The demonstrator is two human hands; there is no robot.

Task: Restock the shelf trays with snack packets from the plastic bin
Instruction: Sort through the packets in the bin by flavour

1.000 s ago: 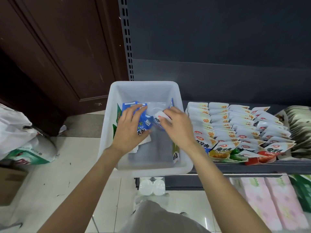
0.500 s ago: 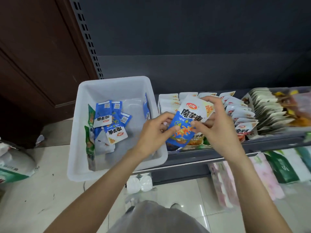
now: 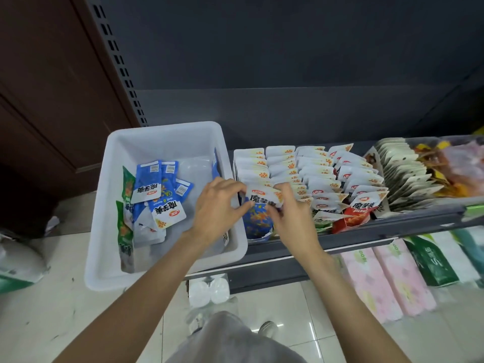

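A white plastic bin point(image 3: 230, 247) stands at the shelf's left end and holds several blue and green snack packets point(image 3: 167, 208). Right of it, shelf trays point(image 3: 309, 174) hold rows of white-topped packets. My left hand point(image 3: 217, 210) and my right hand point(image 3: 290, 218) both pinch a blue and white snack packet point(image 3: 258, 218). The packet stands upright at the front of the leftmost tray row, against the packets behind it. My fingers hide part of its top edge.
A dark shelf point(image 3: 366, 234) carries the trays, with a tray of beige packets point(image 3: 403, 174) at the right. Pink and green tissue packs point(image 3: 392, 279) lie on the level below. A dark wooden door point(image 3: 52, 100) and a white bag point(image 3: 18, 263) are at the left.
Both hands lifted a blue packet out of the bin, carried it right over the trays, and now hold it down in the front of the leftmost tray row.
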